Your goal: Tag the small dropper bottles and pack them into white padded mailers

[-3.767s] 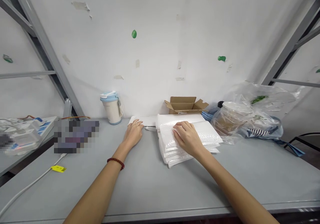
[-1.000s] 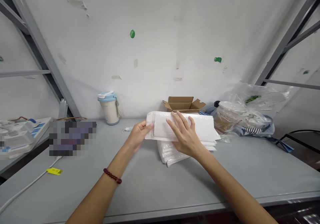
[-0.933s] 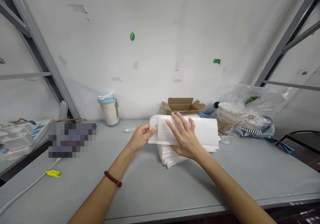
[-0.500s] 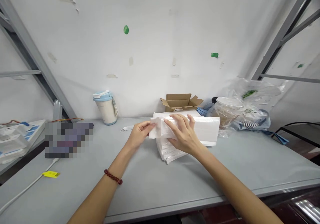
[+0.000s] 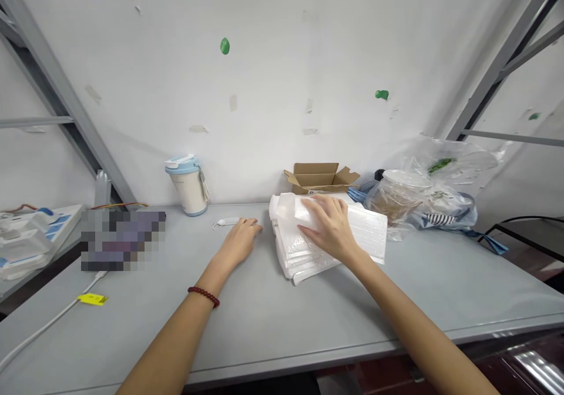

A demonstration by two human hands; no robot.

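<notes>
A pile of white padded mailers (image 5: 304,248) lies on the grey desk, its layers fanned at the front edge. My right hand (image 5: 332,224) rests over the top mailer (image 5: 368,230), fingers spread and thumb apart, touching its upper face. To the left of the pile, my left hand (image 5: 240,239) hovers at or just over the desk with loosely bent fingers and nothing in it. Beyond it lies a small white object with a thin loop (image 5: 227,221), partly near my fingertips. A red bead bracelet (image 5: 204,296) circles my left wrist.
An open cardboard box (image 5: 319,177) stands behind the pile. Plastic bags with a lidded tub (image 5: 405,192) sit to its right. A cream cup with a blue lid (image 5: 189,186) stands by the wall. At left are a blurred-out item (image 5: 123,239) and a white cable (image 5: 48,327).
My left hand has let go of the mailer's end and moved down and left. The top mailer has dropped flatter onto the pile under my right hand.
</notes>
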